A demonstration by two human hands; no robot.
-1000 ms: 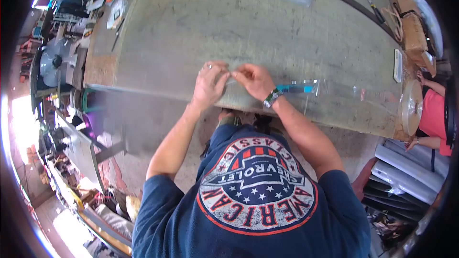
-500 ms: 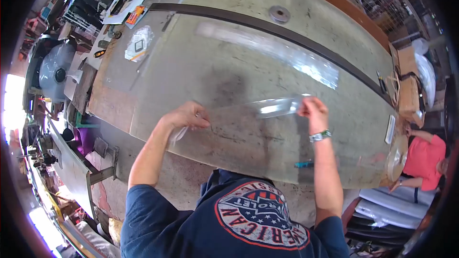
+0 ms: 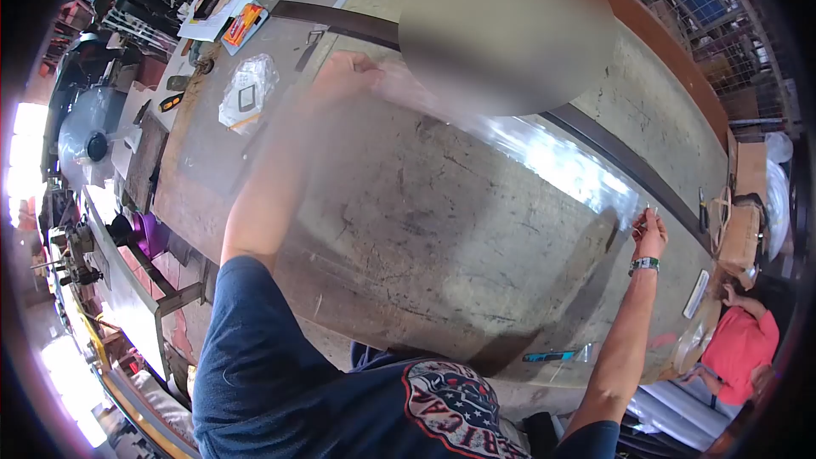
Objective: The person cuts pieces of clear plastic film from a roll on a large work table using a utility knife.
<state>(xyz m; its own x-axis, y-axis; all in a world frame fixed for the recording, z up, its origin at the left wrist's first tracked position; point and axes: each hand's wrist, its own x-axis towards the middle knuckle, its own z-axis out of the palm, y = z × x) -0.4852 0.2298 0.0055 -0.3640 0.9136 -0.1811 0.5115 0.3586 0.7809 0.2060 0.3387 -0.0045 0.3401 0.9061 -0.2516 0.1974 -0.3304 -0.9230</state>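
Clear plastic strip (image 3: 557,161) spans my worktable (image 3: 408,238) beside the dark bar (image 3: 340,20) — my right hand (image 3: 650,229) pinches one end, my left hand (image 3: 350,74) (grip too blurred to tell) nears the other; straightening it, I'd judge, calls for even tension.

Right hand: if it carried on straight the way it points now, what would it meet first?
Past the clear plastic film at its fingertips, the right hand would probably meet the long dark strip across the worktable, though the hand's height is unclear.
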